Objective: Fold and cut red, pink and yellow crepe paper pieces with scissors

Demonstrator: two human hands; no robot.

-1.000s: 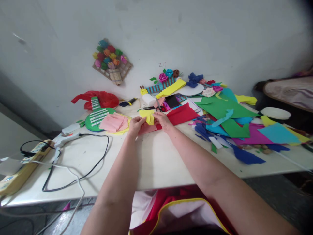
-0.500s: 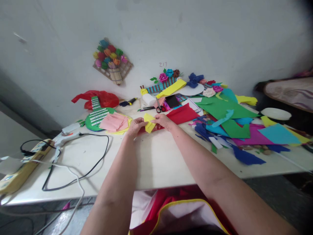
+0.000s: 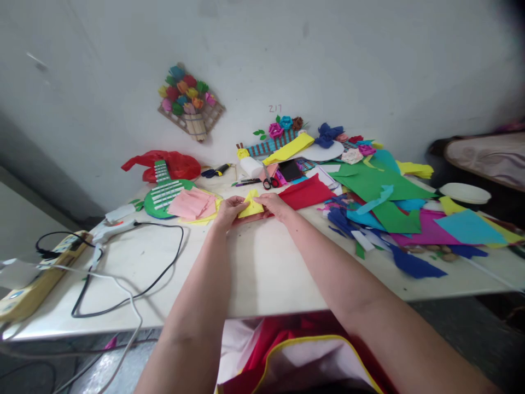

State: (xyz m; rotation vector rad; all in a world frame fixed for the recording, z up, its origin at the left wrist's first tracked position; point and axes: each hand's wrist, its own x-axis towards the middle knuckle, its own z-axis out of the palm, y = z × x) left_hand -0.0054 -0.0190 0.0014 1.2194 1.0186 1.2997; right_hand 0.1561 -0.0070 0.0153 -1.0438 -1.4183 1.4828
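Note:
A small piece of yellow crepe paper (image 3: 251, 206) is stretched between my two hands, just above the table. My left hand (image 3: 231, 211) pinches its left side between thumb and fingers. On the other side, the fingers of my right hand (image 3: 274, 204) are closed on its right edge. Just beyond my right hand lies a sheet of red crepe paper (image 3: 307, 192). Pink paper pieces (image 3: 192, 203) rest to the left of my left hand, over yellow sheets and a green guitar-shaped craft (image 3: 158, 200). Scissors (image 3: 269, 181) with red and black handles lie behind my hands.
A glue gun (image 3: 112, 232) with a looping black cord and a power strip (image 3: 45, 276) occupy the table's left side. Coloured paper scraps (image 3: 404, 216) are heaped on the right, near a white dish (image 3: 464, 192). Paper flowers (image 3: 186, 93) hang on the wall.
The yellow paper has turned from standing upright to a wider, flatter position between my fingers. Both hands stay in nearly the same place, and the view has shifted slightly.

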